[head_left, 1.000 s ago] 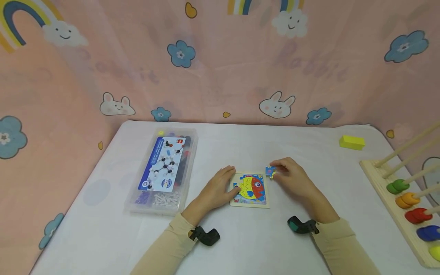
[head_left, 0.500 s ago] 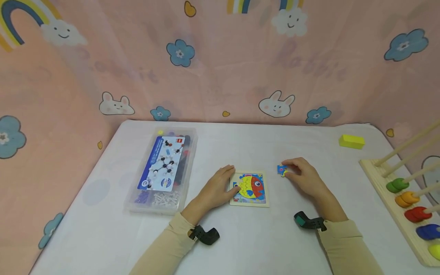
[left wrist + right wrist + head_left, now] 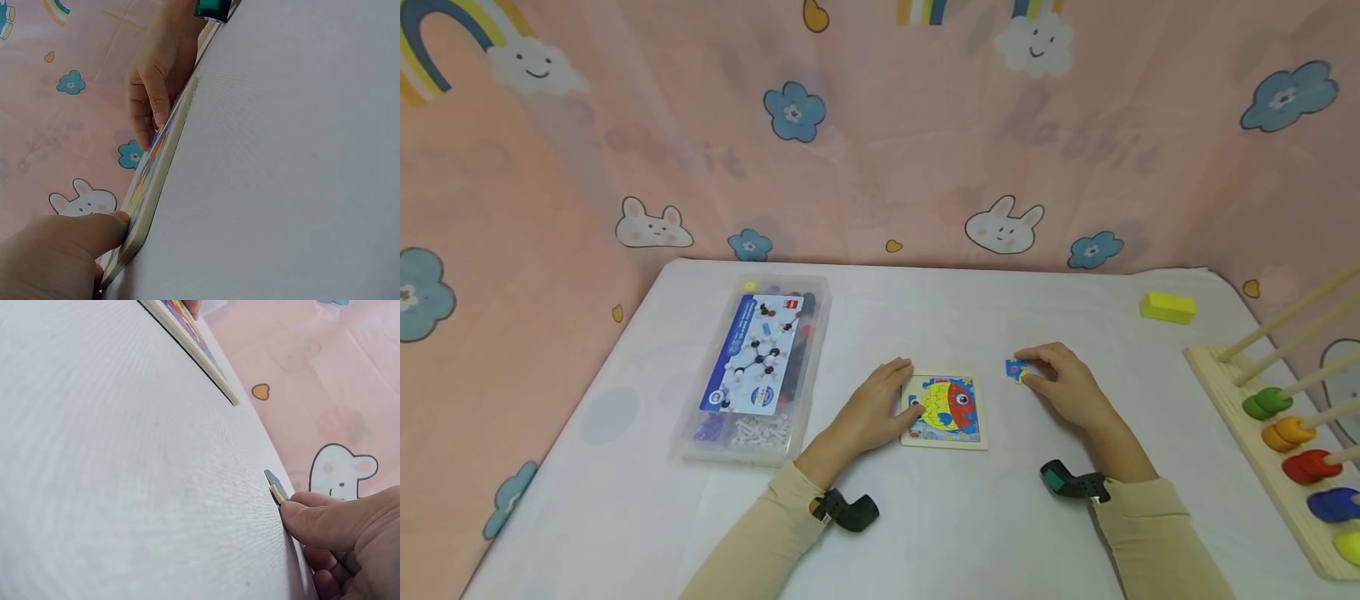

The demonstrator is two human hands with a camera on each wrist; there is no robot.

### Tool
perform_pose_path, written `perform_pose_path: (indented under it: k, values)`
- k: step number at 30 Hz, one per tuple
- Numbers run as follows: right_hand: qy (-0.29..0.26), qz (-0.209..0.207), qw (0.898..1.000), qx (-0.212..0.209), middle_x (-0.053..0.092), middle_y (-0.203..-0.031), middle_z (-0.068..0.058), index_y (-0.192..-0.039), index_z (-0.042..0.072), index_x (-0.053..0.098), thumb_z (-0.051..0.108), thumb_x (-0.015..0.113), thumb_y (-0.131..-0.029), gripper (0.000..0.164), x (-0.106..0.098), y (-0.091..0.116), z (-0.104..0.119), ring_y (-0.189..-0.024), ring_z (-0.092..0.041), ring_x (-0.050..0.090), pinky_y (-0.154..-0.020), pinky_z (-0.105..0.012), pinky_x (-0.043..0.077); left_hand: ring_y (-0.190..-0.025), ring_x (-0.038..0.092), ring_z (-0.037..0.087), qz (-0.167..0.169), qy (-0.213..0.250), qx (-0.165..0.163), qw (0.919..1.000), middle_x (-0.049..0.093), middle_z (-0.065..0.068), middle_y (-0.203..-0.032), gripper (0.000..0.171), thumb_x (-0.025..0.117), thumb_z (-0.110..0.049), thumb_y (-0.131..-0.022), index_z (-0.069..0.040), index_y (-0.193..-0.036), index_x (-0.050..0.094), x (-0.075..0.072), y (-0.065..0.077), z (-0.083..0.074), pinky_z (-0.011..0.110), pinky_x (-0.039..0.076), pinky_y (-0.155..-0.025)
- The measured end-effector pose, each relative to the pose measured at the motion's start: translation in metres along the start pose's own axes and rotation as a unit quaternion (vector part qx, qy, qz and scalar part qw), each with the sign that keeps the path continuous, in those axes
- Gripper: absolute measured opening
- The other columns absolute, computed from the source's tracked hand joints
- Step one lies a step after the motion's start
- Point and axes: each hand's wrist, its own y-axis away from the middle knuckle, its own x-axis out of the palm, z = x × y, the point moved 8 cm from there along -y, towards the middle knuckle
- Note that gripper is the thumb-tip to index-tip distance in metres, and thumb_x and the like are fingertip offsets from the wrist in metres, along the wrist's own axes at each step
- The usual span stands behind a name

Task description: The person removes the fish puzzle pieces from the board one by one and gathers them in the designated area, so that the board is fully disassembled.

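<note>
Puzzle piece shifted rightward, apart from board edge.

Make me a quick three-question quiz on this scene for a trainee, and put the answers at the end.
1. True or false: the right hand pinches a small puzzle piece, apart from the framed puzzle.
2. Multiple choice: what lies to the left of the left hand on the table?
a) the yellow block
b) the clear plastic case
c) the wooden peg rack
3. Fill in the blank: the framed puzzle shows a red and yellow ____.

Key: 1. True. 2. b. 3. fish.
</note>
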Motion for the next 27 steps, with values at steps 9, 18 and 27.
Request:
perform_pose_path:
  k: [9,18,27]
  values:
    - [-0.002,0.006,1.000,0.003,0.051,-0.122,-0.022,-0.125,-0.004,0.057,0.002,0.060,-0.090,0.035,-0.0006,-0.0015,-0.0025,-0.119,-0.039,0.046,-0.104,-0.056,0.038,-0.139,0.035,0.026,0.001,0.007,0.004,1.0000,0.040,0.011,-0.148,0.063,0.065,-0.032,-0.088,-0.002,-0.140,0.044,0.0001,-0.0009,-0.0001,0.039,0.031,-0.115]
    - [-0.007,0.004,1.000,0.009,0.050,-0.130,-0.024,-0.129,-0.005,0.051,0.010,0.063,-0.089,0.044,-0.0016,0.0039,0.0008,-0.123,-0.040,0.044,-0.107,-0.057,0.034,-0.139,0.035,0.026,0.005,0.010,0.000,0.9999,0.040,0.010,-0.148,0.064,0.064,-0.033,-0.089,-0.002,-0.140,0.044,0.0025,0.0011,0.0008,0.038,0.030,-0.116]
    - [-0.009,-0.008,1.000,0.017,0.049,-0.134,-0.023,-0.133,-0.003,0.047,0.015,0.064,-0.089,0.050,-0.0036,0.0034,0.0043,-0.127,-0.039,0.043,-0.108,-0.056,0.035,-0.139,0.035,0.026,0.002,0.006,0.002,1.0000,0.040,0.010,-0.148,0.064,0.064,-0.033,-0.089,-0.002,-0.140,0.044,0.0013,-0.0001,0.0008,0.038,0.031,-0.115]
